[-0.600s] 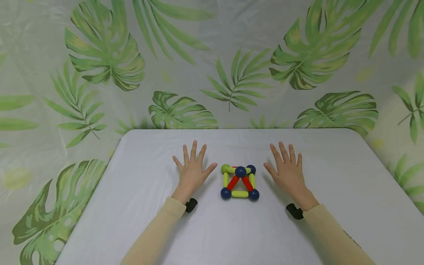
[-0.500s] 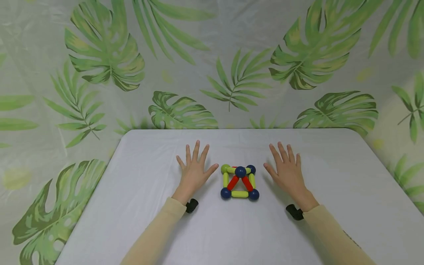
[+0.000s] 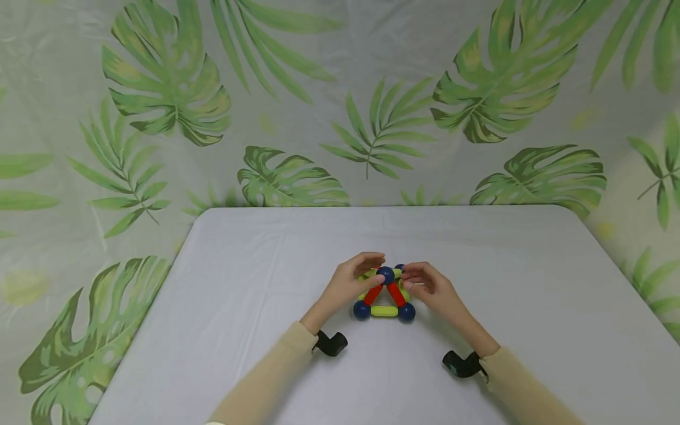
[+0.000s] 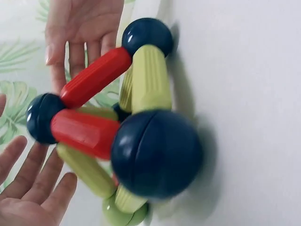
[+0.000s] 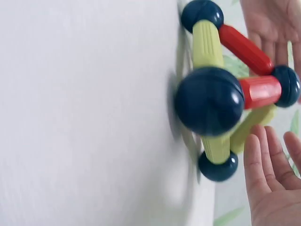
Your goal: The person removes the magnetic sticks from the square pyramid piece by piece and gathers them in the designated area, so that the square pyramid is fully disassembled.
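Observation:
A pyramid of magnetic rods and balls stands on the white table, with yellow-green rods at its base, red rods rising to a blue top ball, and blue balls at most corners. Close on its left is my left hand, fingers reaching behind the top ball and thumb in front. My right hand is at the upper right side, fingers loosely bent. In the left wrist view the left fingers are spread near the rods, gripping nothing. The right wrist view shows the right fingers extended beside the pyramid.
The white-covered table spreads around the pyramid. Behind it hangs a leaf-patterned cloth. A black wrist camera is on the left wrist, another black camera on the right.
Both hands have moved inward, from lying spread on either side to close around the pyramid's upper part, their fingers now bent. The pyramid stays in place.

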Motion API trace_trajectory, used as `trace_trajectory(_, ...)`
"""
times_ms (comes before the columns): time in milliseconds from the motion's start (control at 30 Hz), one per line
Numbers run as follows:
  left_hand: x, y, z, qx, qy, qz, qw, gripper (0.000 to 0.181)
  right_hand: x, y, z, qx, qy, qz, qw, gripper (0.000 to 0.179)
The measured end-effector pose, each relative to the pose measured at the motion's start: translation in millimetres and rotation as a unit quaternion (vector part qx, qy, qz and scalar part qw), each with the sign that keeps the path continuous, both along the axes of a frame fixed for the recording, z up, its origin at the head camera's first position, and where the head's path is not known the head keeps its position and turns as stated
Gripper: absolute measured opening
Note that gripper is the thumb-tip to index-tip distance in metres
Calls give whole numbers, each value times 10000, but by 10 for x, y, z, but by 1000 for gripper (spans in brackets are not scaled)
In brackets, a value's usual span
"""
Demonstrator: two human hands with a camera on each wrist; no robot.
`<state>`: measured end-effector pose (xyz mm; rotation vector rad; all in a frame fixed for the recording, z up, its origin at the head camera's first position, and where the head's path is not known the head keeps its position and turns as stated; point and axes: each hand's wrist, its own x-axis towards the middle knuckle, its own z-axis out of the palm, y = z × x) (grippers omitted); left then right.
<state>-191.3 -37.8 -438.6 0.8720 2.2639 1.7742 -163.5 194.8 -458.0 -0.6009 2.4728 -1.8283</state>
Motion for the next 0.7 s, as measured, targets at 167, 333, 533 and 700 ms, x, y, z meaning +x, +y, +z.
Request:
trace_trajectory(167,37,108,-79,9,37,396,9992,40,56,-97,-51,-379,-61,216,9990,25)
trace_trajectory(333,23,158,-168,-87,421,654,9969,37,73,-167,-68,-282,-77,16,9996,24)
trace_trajectory(533,-5,165,-200,138,551,602,9966,34,78,-222,-67,-163,-467,-326,9982,25)
trace_trajectory(700,-50,138,-174,104,662,486,9966,30,86,-247,-82,-255,-474,-384,9978,25)
